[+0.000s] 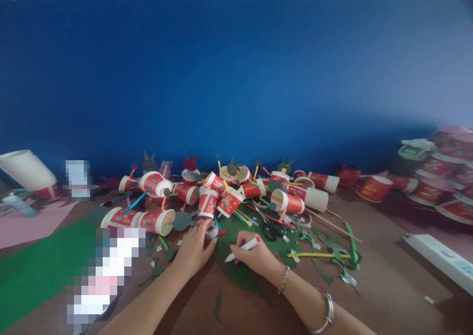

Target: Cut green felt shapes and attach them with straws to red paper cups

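Observation:
My right hand (249,251) grips a white marker (242,249) with a red end, its tip pointing down at a dark green sheet of paper (244,276). My left hand (195,246) rests on the table to the left, with thumb and forefinger around a small roll of tape (212,230). A red marker cap (221,233) lies just right of the roll. Beyond both hands is a heap of red paper cups (231,202), some fitted with coloured strips and paper animal heads. Black-handled scissors (271,229) lie past my right hand.
Green paper scraps (328,251) and a yellow strip (318,255) litter the right side. A white power strip (443,261) lies farther right, near stacked cups (432,189). At left are a green sheet (40,263) and pink paper (40,221). A blue wall (236,79) stands behind.

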### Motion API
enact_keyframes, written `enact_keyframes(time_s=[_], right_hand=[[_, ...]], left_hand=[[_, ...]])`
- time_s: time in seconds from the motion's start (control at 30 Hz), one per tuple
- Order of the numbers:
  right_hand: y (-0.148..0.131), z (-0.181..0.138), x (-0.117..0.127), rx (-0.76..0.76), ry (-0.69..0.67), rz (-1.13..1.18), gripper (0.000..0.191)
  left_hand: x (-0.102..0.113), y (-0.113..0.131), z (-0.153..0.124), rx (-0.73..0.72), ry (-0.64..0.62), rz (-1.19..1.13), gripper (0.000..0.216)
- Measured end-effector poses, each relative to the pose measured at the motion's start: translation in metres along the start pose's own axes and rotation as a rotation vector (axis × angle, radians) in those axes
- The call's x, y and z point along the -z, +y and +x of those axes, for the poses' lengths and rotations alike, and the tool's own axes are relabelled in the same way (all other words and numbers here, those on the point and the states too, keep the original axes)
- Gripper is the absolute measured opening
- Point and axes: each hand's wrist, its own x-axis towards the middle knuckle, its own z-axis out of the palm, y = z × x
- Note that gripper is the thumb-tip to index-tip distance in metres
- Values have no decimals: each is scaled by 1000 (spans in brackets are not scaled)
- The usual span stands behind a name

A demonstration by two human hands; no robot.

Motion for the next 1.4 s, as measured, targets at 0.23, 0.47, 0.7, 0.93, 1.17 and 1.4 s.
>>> enact_keyframes(time_s=[0.23, 0.47, 0.7, 0.93, 1.17, 1.4], right_hand=[[2, 0, -1, -3, 8, 4, 20], [0, -1, 0, -6, 5, 9, 19], [-1, 0, 0, 0, 7, 10, 20], [2, 0, 0, -2, 2, -5, 20], [1, 0, 0, -17, -9, 33, 19], [-6, 3, 7, -113, 67, 257, 27]], left_hand=[[0, 0, 1, 3, -9, 4, 43], [2, 1, 0, 3, -6, -2, 42], [1, 2, 1, 2, 7, 9, 42], [2, 2, 1, 10, -2, -5, 42], [0, 0, 0, 5, 16, -21, 43], [-2, -2, -1, 16, 19, -33, 43]])
